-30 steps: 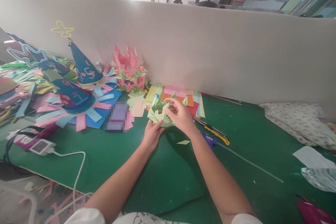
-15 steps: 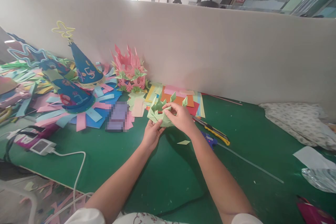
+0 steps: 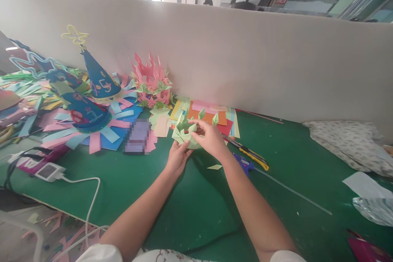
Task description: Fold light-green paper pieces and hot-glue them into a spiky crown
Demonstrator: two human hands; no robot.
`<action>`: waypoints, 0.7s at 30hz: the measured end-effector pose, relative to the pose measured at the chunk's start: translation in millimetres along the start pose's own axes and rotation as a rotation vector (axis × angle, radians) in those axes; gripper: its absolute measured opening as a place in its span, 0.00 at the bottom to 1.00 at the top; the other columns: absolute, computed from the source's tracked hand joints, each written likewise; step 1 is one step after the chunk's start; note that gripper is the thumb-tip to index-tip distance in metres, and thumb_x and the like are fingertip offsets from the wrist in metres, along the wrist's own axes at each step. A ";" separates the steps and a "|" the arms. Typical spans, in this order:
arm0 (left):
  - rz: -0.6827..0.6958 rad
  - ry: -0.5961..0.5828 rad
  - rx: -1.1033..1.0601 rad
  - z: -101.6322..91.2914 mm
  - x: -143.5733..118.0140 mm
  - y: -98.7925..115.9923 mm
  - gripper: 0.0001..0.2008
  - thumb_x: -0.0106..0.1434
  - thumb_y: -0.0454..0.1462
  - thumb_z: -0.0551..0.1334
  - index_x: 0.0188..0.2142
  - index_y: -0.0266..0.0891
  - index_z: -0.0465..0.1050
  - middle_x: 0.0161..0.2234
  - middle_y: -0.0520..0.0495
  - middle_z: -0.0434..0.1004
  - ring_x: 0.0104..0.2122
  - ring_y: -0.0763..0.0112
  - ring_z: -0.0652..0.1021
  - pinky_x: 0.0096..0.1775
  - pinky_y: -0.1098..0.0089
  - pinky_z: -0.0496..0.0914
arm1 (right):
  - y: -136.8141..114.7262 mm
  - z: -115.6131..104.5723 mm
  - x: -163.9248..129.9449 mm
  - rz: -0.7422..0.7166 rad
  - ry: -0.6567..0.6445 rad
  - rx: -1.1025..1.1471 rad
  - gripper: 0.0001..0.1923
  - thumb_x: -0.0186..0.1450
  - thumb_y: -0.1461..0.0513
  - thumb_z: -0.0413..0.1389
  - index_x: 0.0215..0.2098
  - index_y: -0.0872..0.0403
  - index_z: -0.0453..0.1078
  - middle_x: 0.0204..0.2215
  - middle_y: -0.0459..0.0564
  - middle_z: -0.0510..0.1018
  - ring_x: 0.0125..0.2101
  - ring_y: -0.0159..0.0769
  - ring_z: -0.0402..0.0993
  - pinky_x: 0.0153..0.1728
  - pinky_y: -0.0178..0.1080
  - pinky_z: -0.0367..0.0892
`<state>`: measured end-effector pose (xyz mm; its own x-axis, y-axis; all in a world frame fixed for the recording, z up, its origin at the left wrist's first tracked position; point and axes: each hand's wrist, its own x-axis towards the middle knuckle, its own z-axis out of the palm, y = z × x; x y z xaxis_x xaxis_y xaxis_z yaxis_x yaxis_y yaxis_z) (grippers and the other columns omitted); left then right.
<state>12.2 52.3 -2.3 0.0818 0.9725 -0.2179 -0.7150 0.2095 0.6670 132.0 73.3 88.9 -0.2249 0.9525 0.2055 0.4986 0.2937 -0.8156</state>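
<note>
A light green folded-paper crown (image 3: 184,135) with pointed tips is held up over the table in front of me. My left hand (image 3: 178,155) grips its lower left edge, thumb on the outside. On the crown's right side, my right hand (image 3: 210,137) has thumb and fingers closed on the paper near the rim; the fingertips are partly hidden. A small green paper diamond (image 3: 214,167) lies on the table below my right wrist. Behind the crown are stacked coloured paper sheets (image 3: 196,119).
Right of my forearm lie a yellow utility knife (image 3: 254,158) and a blue glue gun (image 3: 245,164) with a long glue stick. A pink paper crown (image 3: 152,84) and blue cone hats (image 3: 100,77) stand back left. A low partition (image 3: 245,57) borders the green table (image 3: 291,172).
My right hand has shifted slightly at the crown's rim, its thumb and fingers a little further left. The left hand keeps its hold in the same place.
</note>
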 end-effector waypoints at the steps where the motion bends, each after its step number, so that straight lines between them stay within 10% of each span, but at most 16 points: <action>1: 0.001 0.002 -0.001 0.1 0.0 -0.2 0.20 0.55 0.37 0.67 0.47 0.45 0.68 0.48 0.48 0.73 0.43 0.71 0.75 0.43 0.70 0.71 | 0.0 0.2 0.2 0.000 0.003 -0.002 0.14 0.60 0.63 0.53 0.45 0.49 0.70 0.34 0.46 0.79 0.34 0.33 0.76 0.37 0.36 0.68; 21: -0.005 -0.008 0.002 3.8 -2.9 1.7 0.21 0.54 0.37 0.67 0.47 0.45 0.68 0.48 0.48 0.74 0.45 0.68 0.75 0.45 0.68 0.70 | -4.8 -1.1 -0.6 -0.044 -0.070 -0.126 0.27 0.57 0.69 0.51 0.55 0.47 0.60 0.35 0.45 0.75 0.34 0.33 0.72 0.35 0.35 0.65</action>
<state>13.5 50.2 2.2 0.0911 0.9722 -0.2156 -0.7133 0.2147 0.6672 130.7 71.4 93.2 -0.3047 0.9317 0.1977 0.5869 0.3472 -0.7314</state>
